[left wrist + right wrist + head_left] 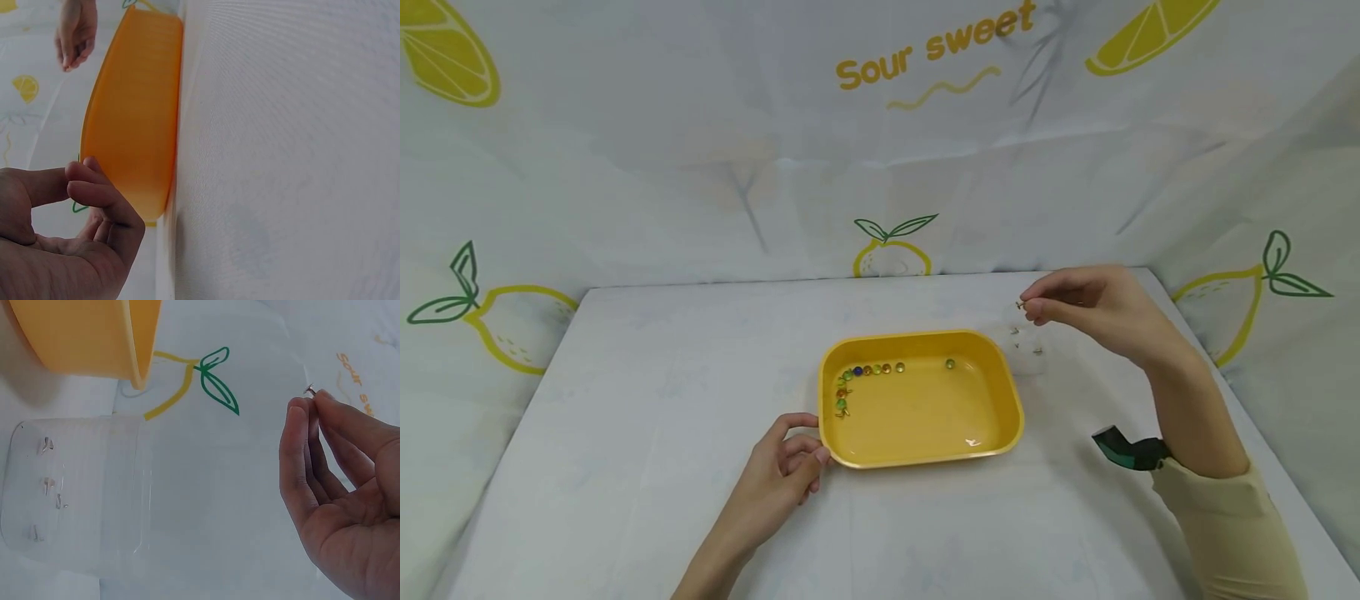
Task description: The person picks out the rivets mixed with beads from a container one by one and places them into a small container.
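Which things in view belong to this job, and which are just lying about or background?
Apparently in use:
yellow plastic tray, touched by the left hand
multicoloured glass marbles inside it
small gold-coloured metal pin in the right hand
clear plastic box holding metal pieces

Background:
white lemon-printed cloth backdrop
black-and-green wrist device

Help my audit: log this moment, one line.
left hand: holds yellow tray; right hand: pinches metal pin; tray: marbles, pins; clear box: metal pieces

Head: bright, diffuse, soft shadow beside right sleeve (1232, 525), glint in yellow tray (917, 408) | Left wrist: dimmer, left hand (81, 256) shaded | Right wrist: greyish, clear box (87, 456) hazy
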`<move>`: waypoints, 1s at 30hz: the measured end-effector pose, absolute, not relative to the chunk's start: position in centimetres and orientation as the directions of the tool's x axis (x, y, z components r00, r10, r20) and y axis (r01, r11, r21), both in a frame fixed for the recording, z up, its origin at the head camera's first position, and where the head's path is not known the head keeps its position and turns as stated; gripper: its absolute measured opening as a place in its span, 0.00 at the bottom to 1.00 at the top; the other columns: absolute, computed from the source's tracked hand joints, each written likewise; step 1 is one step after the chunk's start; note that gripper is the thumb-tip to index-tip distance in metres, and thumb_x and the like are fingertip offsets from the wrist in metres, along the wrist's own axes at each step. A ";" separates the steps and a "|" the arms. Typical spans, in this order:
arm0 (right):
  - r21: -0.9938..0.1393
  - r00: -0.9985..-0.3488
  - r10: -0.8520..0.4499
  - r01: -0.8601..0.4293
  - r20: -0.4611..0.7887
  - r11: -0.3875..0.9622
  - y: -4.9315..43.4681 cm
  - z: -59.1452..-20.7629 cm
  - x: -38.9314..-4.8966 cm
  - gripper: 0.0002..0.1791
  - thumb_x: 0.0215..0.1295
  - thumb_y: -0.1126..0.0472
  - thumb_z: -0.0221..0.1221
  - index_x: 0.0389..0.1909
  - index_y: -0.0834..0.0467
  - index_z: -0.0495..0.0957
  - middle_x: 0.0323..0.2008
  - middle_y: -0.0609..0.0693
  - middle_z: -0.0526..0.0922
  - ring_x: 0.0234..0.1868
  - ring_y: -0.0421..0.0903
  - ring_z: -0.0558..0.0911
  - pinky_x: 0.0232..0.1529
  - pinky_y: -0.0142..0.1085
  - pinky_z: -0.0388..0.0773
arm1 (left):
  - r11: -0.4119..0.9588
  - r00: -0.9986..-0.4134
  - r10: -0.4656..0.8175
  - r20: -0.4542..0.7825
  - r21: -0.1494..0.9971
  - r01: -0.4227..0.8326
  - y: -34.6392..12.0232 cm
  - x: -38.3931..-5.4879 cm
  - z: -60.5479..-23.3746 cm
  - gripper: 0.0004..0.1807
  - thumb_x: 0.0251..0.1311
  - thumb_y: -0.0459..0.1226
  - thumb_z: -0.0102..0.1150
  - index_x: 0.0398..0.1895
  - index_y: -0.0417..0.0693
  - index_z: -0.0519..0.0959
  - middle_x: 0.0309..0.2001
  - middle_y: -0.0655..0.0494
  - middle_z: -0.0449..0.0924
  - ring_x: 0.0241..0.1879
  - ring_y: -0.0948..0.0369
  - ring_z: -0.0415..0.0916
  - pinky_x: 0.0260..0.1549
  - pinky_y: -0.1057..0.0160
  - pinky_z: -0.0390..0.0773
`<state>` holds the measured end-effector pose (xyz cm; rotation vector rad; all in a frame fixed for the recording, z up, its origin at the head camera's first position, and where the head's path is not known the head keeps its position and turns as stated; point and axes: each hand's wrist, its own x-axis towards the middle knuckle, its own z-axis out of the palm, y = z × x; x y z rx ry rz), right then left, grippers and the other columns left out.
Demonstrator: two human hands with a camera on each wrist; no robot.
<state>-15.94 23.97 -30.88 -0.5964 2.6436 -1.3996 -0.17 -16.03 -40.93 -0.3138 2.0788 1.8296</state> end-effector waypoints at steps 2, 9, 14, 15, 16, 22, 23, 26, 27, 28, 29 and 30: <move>-0.811 -0.920 -0.374 -0.304 0.115 0.500 24.3 -31.0 -16.1 0.08 0.73 0.69 0.67 0.49 0.64 0.88 0.38 0.43 0.92 0.37 0.42 0.90 0.47 0.28 0.88 | 0.140 -0.913 0.065 -0.402 0.910 -0.390 -16.0 -0.2 -40.9 0.24 0.74 0.34 0.63 0.70 0.49 0.70 0.43 0.47 0.85 0.28 0.62 0.74 0.24 0.69 0.72; -0.812 -0.941 -0.323 -0.269 0.106 0.518 25.1 -31.3 -16.3 0.09 0.72 0.67 0.69 0.49 0.63 0.88 0.37 0.43 0.92 0.37 0.41 0.90 0.47 0.26 0.87 | 0.139 -0.914 0.066 -0.401 0.910 -0.390 -16.1 -0.2 -41.0 0.24 0.74 0.34 0.64 0.70 0.49 0.70 0.44 0.46 0.85 0.28 0.62 0.74 0.24 0.69 0.72; -0.819 -0.956 -0.284 -0.223 0.077 0.528 25.6 -31.3 -16.4 0.10 0.72 0.64 0.70 0.50 0.63 0.88 0.38 0.42 0.92 0.38 0.41 0.91 0.48 0.25 0.86 | 0.138 -0.914 0.071 -0.399 0.911 -0.387 -16.1 -0.2 -41.0 0.24 0.74 0.34 0.64 0.70 0.49 0.70 0.44 0.46 0.85 0.28 0.62 0.74 0.24 0.69 0.72; -0.820 -0.957 -0.279 -0.217 0.073 0.530 25.6 -31.3 -16.4 0.10 0.72 0.64 0.70 0.51 0.63 0.88 0.38 0.42 0.92 0.38 0.41 0.91 0.48 0.25 0.86 | 0.140 -0.914 0.070 -0.399 0.911 -0.387 -16.1 -0.2 -41.0 0.24 0.74 0.34 0.64 0.70 0.49 0.70 0.44 0.46 0.85 0.28 0.62 0.74 0.24 0.69 0.72; -0.821 -0.959 -0.275 -0.212 0.070 0.531 25.7 -31.4 -16.4 0.10 0.72 0.64 0.70 0.51 0.63 0.88 0.38 0.42 0.92 0.38 0.41 0.91 0.48 0.25 0.86 | 0.142 -0.914 0.069 -0.399 0.911 -0.387 -16.1 -0.2 -40.9 0.24 0.74 0.34 0.64 0.70 0.49 0.70 0.43 0.46 0.85 0.28 0.62 0.74 0.24 0.69 0.72; -0.797 -0.962 -0.267 -0.209 0.062 0.567 26.3 -32.1 -16.9 0.11 0.73 0.62 0.70 0.51 0.62 0.89 0.37 0.40 0.92 0.37 0.40 0.91 0.47 0.24 0.85 | 0.146 -0.914 0.066 -0.400 0.910 -0.388 -16.1 -0.2 -41.0 0.24 0.75 0.34 0.64 0.70 0.49 0.70 0.43 0.47 0.85 0.27 0.62 0.74 0.23 0.69 0.71; -0.794 -0.961 -0.269 -0.211 0.062 0.570 26.4 -32.3 -17.0 0.10 0.72 0.63 0.70 0.51 0.62 0.89 0.37 0.40 0.92 0.37 0.39 0.91 0.47 0.24 0.85 | 0.145 -0.914 0.066 -0.400 0.910 -0.388 -16.1 -0.2 -41.0 0.24 0.75 0.34 0.64 0.70 0.49 0.70 0.43 0.47 0.85 0.27 0.62 0.74 0.23 0.69 0.71; -0.792 -0.958 -0.279 -0.220 0.066 0.569 26.7 -32.7 -17.3 0.10 0.72 0.64 0.70 0.50 0.63 0.88 0.36 0.40 0.92 0.36 0.39 0.91 0.46 0.24 0.86 | 0.145 -0.914 0.068 -0.401 0.910 -0.389 -16.1 -0.2 -41.0 0.24 0.75 0.34 0.64 0.70 0.49 0.70 0.43 0.47 0.85 0.27 0.62 0.73 0.23 0.69 0.71; -0.793 -0.957 -0.282 -0.222 0.066 0.568 26.7 -32.8 -17.4 0.10 0.72 0.65 0.70 0.50 0.64 0.88 0.36 0.40 0.92 0.36 0.39 0.91 0.46 0.24 0.86 | 0.143 -0.914 0.069 -0.401 0.910 -0.388 -16.1 -0.2 -41.1 0.24 0.75 0.34 0.64 0.70 0.49 0.70 0.43 0.47 0.85 0.27 0.62 0.73 0.23 0.69 0.71; -0.792 -0.956 -0.286 -0.225 0.066 0.568 26.7 -32.9 -17.4 0.10 0.73 0.65 0.69 0.50 0.64 0.88 0.36 0.41 0.92 0.36 0.39 0.91 0.45 0.24 0.86 | 0.142 -0.914 0.070 -0.400 0.911 -0.388 -16.1 -0.2 -41.1 0.24 0.75 0.34 0.64 0.70 0.49 0.70 0.43 0.47 0.85 0.27 0.62 0.73 0.23 0.69 0.71; -0.791 -0.956 -0.287 -0.223 0.063 0.570 26.8 -33.0 -17.5 0.10 0.73 0.65 0.69 0.50 0.64 0.88 0.36 0.40 0.92 0.36 0.39 0.91 0.45 0.24 0.86 | 0.141 -0.914 0.071 -0.399 0.911 -0.387 -16.1 -0.2 -41.1 0.24 0.75 0.34 0.64 0.70 0.49 0.70 0.43 0.47 0.85 0.27 0.62 0.74 0.23 0.69 0.71; -0.788 -0.955 -0.289 -0.224 0.062 0.574 26.8 -33.1 -17.5 0.10 0.73 0.64 0.69 0.50 0.64 0.88 0.36 0.40 0.92 0.36 0.39 0.91 0.45 0.24 0.86 | 0.141 -0.914 0.072 -0.399 0.912 -0.386 -16.1 -0.2 -41.1 0.24 0.75 0.34 0.64 0.70 0.49 0.70 0.43 0.47 0.85 0.27 0.62 0.74 0.23 0.69 0.71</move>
